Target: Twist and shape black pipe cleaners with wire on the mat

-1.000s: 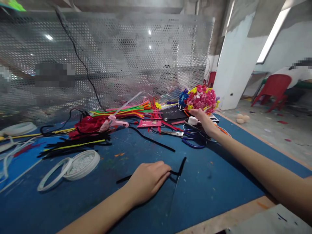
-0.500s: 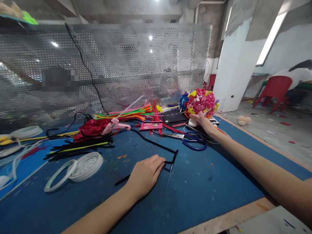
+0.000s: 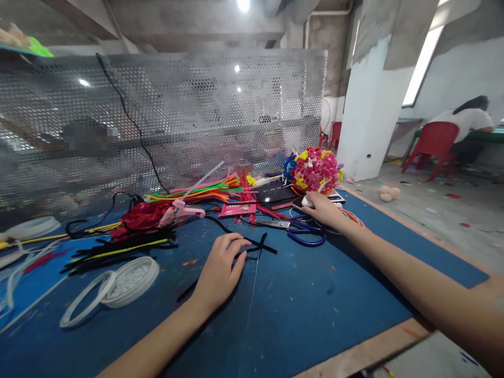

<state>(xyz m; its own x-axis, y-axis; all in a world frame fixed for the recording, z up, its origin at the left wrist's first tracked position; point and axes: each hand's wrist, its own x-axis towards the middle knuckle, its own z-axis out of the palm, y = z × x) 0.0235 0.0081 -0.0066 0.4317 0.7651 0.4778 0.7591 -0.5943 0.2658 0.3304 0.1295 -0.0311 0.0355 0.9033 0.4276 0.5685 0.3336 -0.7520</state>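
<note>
Head view: the left hand point(image 3: 220, 268) is arching low over the bench point(image 3: 299, 315), its fingers loosely curled and slightly parted. A bent black pipe cleaner point(image 3: 262, 241) is running beneath it, one end poking out past the fingertips and a tail showing beside the wrist; whether thumb and forefinger are pinching it, I cannot tell. The right hand point(image 3: 323, 211) is reaching forward, fingers together, over a small white object point(image 3: 305, 201); its grip is hidden too.

Just beyond the left hand, a second black pipe cleaner point(image 3: 271, 250) is crossing the bent end. If the two are snagging, lifting one could drag the other along. A thin pale strand point(image 3: 252, 294) is trailing from near the crossing; if it is sticky, it could be catching on fingers or fuzz.

Blue-handled scissors point(image 3: 307, 237) are lying just beside the right hand, near loose cords, so a careless sweep of the wrist could knock them or tug a cord. Behind, a flower ball point(image 3: 317, 169) is sitting close enough to be nudged.

Farther left, a pink glue gun point(image 3: 183, 210) is leaning by red fabric; were it hot, a brushing forearm could get burnt. An uncovered bead tub point(image 3: 132, 281) is sitting nearby, and a bump could be spilling its contents.
</note>
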